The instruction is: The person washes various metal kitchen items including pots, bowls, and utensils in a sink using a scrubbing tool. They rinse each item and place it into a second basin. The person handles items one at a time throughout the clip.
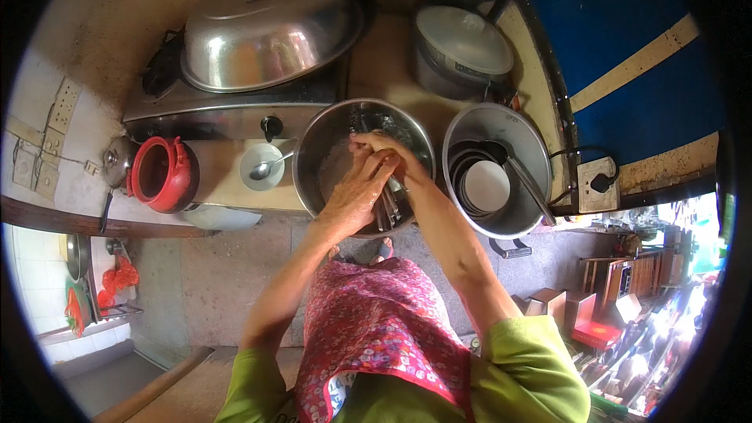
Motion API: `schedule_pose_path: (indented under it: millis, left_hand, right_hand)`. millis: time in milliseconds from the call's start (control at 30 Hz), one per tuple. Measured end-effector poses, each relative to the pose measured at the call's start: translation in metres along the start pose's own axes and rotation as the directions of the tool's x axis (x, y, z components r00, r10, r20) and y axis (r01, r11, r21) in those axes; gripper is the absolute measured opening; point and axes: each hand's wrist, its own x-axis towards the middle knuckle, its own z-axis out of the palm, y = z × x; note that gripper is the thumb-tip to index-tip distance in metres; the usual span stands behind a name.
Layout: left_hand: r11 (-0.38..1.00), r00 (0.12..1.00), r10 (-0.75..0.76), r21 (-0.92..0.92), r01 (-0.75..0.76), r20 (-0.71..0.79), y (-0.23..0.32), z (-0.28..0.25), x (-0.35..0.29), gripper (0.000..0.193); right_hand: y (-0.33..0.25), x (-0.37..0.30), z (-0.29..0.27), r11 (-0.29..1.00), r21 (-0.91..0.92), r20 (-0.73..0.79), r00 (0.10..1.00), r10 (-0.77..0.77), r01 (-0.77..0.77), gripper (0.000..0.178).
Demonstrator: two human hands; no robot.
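A wide stainless steel basin stands at the counter's front edge, with water or wet shine inside. Over it my left hand and my right hand are pressed together, wet, fingers curled across each other. Several slim metal utensils show beneath them, handles toward me, leaning in the basin. Whether the fingers grip these or something smaller is hidden. Left of the basin sits a small white bowl with a metal spoon in it. To the right, a large aluminium pot holds stacked bowls and a dark-handled utensil.
Behind stands a stove under a big domed steel lid. A red clay pot sits far left, beside a small lidded pot. A lidded grey pot is at the back right. A power socket with a cable edges the right side.
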Motion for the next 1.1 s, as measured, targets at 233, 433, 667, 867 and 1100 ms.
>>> schedule_pose_path:
  millis: [233, 433, 667, 867, 1100]
  left_hand:
    - [0.510, 0.624, -0.739, -0.395, 0.764, 0.253, -0.075, 0.012, 0.028, 0.030]
    - [-0.630, 0.643, -0.497, -0.752, 0.195, 0.583, -0.150, 0.043, 0.048, 0.042]
    - [-0.405, 0.848, -0.422, -0.904, 0.138, 0.319, -0.123, 0.040, 0.024, 0.045]
    - [-0.346, 0.922, -0.380, -0.935, -0.075, 0.067, -0.089, 0.034, 0.004, 0.048]
    - [-0.402, 0.900, -0.402, -0.916, -0.010, 0.167, -0.108, 0.027, 0.015, 0.047]
  right_hand:
    - [0.046, 0.079, -0.013, 0.536, -0.799, -0.422, 0.890, -0.174, -0.274, 0.053]
    - [0.017, 0.055, 0.031, 0.763, -0.643, -0.254, 0.958, -0.133, -0.065, 0.077]
    - [0.003, 0.040, 0.076, 0.778, -0.628, -0.302, 0.913, -0.275, 0.026, 0.086]
    - [0.038, 0.047, 0.091, 0.432, -0.902, -0.298, 0.746, -0.596, -0.016, 0.077]
    - [0.068, 0.014, 0.123, 0.071, -0.985, -0.127, 0.377, -0.917, -0.157, 0.070]
